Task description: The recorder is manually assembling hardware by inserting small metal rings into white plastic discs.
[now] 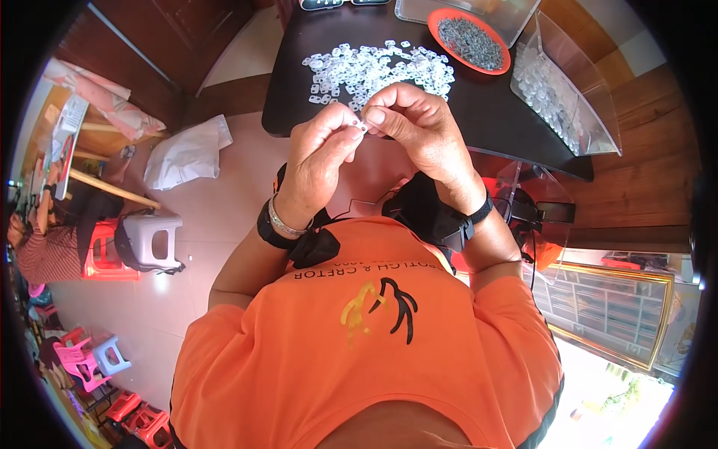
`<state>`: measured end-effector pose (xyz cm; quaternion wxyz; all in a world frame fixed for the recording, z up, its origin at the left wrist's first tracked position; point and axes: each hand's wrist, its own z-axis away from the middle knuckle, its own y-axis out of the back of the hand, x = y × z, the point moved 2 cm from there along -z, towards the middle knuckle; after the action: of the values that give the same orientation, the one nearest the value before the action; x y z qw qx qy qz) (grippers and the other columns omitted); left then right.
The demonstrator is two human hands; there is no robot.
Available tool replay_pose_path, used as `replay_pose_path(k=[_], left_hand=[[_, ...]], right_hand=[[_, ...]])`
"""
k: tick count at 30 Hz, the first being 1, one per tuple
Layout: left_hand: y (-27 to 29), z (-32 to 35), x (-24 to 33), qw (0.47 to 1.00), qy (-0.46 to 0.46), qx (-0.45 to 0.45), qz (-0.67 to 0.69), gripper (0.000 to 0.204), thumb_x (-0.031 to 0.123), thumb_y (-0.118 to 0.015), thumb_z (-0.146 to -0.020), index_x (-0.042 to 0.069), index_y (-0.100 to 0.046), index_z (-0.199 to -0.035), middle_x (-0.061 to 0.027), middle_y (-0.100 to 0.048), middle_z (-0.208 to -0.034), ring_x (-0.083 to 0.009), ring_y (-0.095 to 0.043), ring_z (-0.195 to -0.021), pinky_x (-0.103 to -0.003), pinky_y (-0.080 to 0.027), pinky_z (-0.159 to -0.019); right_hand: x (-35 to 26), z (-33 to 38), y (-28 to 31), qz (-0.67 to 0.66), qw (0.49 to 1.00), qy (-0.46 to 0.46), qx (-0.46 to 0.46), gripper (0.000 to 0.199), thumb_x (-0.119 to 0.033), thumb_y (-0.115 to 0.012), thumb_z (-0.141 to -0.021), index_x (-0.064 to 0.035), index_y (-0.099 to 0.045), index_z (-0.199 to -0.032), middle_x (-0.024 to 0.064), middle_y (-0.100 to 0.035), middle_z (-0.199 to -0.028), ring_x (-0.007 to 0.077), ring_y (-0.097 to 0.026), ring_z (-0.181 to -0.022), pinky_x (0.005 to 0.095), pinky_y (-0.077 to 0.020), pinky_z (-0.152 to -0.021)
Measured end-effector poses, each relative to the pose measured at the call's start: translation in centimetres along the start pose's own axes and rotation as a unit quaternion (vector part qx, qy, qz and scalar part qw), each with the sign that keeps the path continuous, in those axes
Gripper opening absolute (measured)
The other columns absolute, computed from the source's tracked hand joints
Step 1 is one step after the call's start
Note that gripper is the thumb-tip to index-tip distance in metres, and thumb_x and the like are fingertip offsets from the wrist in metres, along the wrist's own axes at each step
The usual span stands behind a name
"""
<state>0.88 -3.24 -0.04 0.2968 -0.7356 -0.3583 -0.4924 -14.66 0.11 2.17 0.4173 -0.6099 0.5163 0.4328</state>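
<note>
My left hand [320, 153] pinches a small white plastic piece [362, 126] between thumb and forefinger, just off the near edge of the dark table [493, 123]. Dark dots show on the piece. Against its right side, my right hand [420, 129] has thumb and forefinger pressed together; whatever lies between those tips is too small to make out. Beyond both hands spreads a loose pile of similar white plastic pieces [374, 69], each with holes in it. To its right stands an orange dish [434, 24] heaped with small grey metal-looking parts [470, 43].
A clear plastic bin [598, 123] with whitish pieces tilts at the table's right edge, and another clear container [516, 16] is behind the dish. A white bag [188, 153] lies on the floor at left. Near a grey stool [153, 238], another person [52, 243] sits.
</note>
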Motion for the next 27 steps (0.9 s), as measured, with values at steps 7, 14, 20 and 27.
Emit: replay_pose_path(k=[7, 14, 20, 27], left_hand=[[0.2, 0.1, -0.1, 1.000, -0.008, -0.004, -0.011, 0.013, 0.010, -0.051, -0.088, 0.000, -0.052, -0.080, 0.0002, -0.046, -0.063, -0.0054, -0.040, -0.058, -0.022, -0.034, -0.053], [0.6, 0.8, -1.0, 0.998, -0.019, 0.006, -0.068, 0.017, 0.014, -0.051, -0.089, 0.000, -0.050, -0.080, -0.0004, -0.044, -0.061, -0.0061, -0.038, -0.055, -0.023, -0.033, -0.050], [2.0, 1.9, -3.1, 0.997, 0.039, 0.002, -0.064, 0.019, 0.016, -0.051, -0.089, 0.001, -0.050, -0.079, 0.0003, -0.044, -0.060, -0.0059, -0.038, -0.055, -0.022, -0.032, -0.050], [4.8, 2.1, -3.2, 0.994, 0.096, 0.047, 0.005, 0.017, 0.017, -0.048, -0.089, 0.005, -0.050, -0.079, 0.0017, -0.044, -0.061, -0.0059, -0.039, -0.056, -0.022, -0.031, -0.053]], right_hand=[[0.3, 0.1, -0.4, 0.055, 0.998, 0.003, 0.011, 0.009, -0.010, -0.060, -0.090, -0.0006, -0.063, -0.090, 0.0012, -0.064, -0.079, 0.0062, -0.056, -0.075, 0.0228, -0.0473, -0.069], [1.0, 0.3, -0.8, 0.170, 0.984, 0.041, 0.023, 0.005, -0.006, -0.062, -0.087, -0.0016, -0.064, -0.086, 0.0017, -0.063, -0.073, 0.0058, -0.055, -0.068, 0.0229, -0.0462, -0.063], [2.9, 0.4, -1.2, 0.119, 0.992, -0.030, 0.019, 0.006, -0.004, -0.062, -0.086, 0.0006, -0.065, -0.087, 0.0032, -0.063, -0.074, 0.0057, -0.054, -0.069, 0.0227, -0.0458, -0.062], [3.6, -6.6, 1.0, 0.389, 0.919, 0.053, 0.028, 0.019, -0.020, -0.064, -0.083, -0.0049, -0.069, -0.093, 0.0123, -0.068, -0.085, 0.0257, -0.065, -0.077, 0.0326, -0.0506, -0.069]])
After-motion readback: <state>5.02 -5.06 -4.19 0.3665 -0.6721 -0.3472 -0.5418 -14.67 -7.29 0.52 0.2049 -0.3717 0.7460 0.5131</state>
